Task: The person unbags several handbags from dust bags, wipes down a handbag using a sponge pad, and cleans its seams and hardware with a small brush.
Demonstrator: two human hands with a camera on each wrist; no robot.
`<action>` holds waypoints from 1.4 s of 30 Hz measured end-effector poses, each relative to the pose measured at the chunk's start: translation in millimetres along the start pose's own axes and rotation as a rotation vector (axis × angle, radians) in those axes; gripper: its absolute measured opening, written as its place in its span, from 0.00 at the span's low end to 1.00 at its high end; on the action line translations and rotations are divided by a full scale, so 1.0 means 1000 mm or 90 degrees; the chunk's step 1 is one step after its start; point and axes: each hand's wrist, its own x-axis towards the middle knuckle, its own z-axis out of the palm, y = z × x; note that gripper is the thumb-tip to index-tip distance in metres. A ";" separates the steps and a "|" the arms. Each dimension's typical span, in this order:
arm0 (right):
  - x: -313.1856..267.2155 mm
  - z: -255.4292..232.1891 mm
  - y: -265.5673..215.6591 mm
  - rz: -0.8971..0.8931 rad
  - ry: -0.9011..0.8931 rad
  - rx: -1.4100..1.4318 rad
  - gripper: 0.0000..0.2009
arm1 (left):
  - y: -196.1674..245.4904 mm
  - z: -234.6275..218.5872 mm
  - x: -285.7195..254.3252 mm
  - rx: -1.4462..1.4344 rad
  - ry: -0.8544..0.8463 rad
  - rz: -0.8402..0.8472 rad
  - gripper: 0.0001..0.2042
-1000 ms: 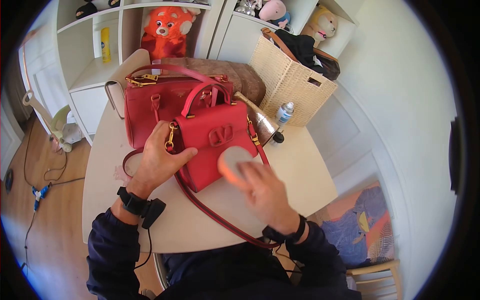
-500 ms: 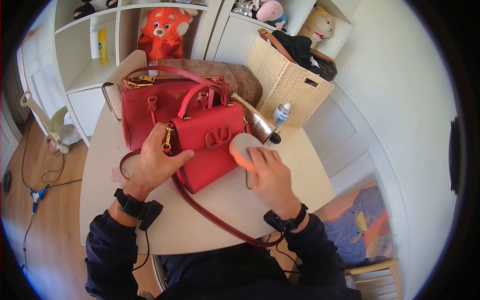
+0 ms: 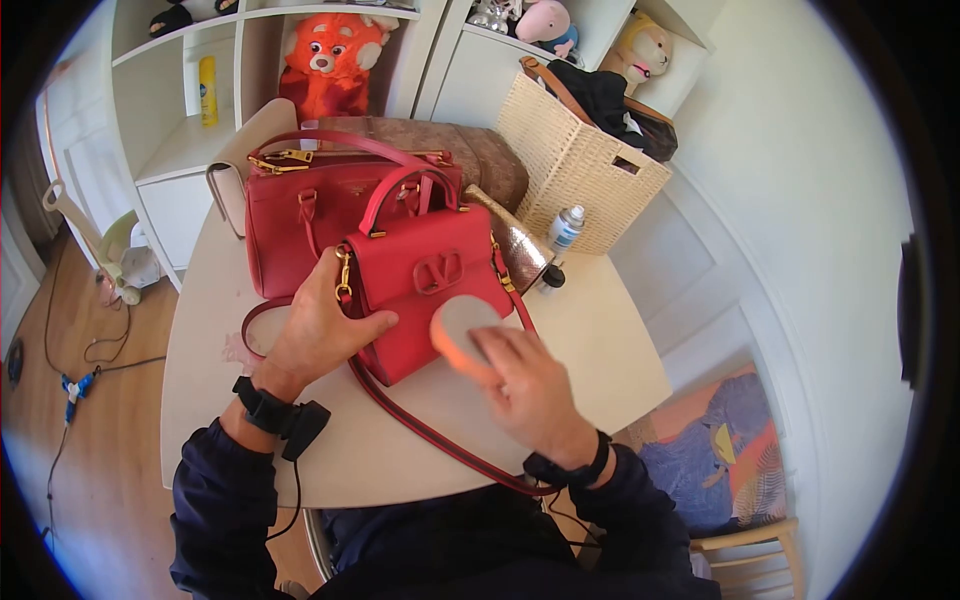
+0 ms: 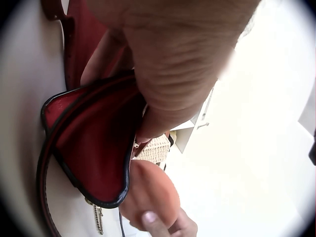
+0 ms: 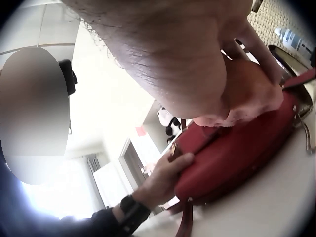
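Note:
A small red handbag point(image 3: 425, 250) with a V emblem stands on the pale table, tilted slightly back. The left hand point(image 3: 325, 325) grips its left side, thumb on the front and fingers behind, as the left wrist view shows. In the right hand point(image 3: 535, 390) is a round orange pad point(image 3: 462, 335) with a grey face, pinched between thumb and fingers at the lower front of the bag. The left wrist view shows the pad point(image 4: 150, 195) beside the bag's edge. A red strap point(image 3: 430, 435) loops over the table's front.
Behind stand a larger red handbag point(image 3: 290, 225), a brown patterned bag point(image 3: 480, 155) and a beige bag point(image 3: 230, 185). A metallic pouch point(image 3: 515, 240), a spray bottle point(image 3: 566, 229), a small black-capped bottle point(image 3: 551, 278) and a woven basket point(image 3: 590, 170) are on the right.
The right hand with the orange pad has moved left and down across the bag's front, after a move up and right before that. The left hand keeps its grip.

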 end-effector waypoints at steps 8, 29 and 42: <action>-0.008 -0.041 -0.017 0.046 -0.136 0.393 0.19 | 0.004 0.002 0.001 -0.048 -0.004 -0.062 0.34; -0.050 -0.082 0.014 0.213 0.157 -0.019 0.17 | 0.046 0.045 -0.035 -0.518 -0.005 -0.364 0.26; -0.048 -0.058 -0.049 0.098 0.079 -0.041 0.25 | 0.037 0.054 -0.042 -0.521 -0.015 -0.361 0.26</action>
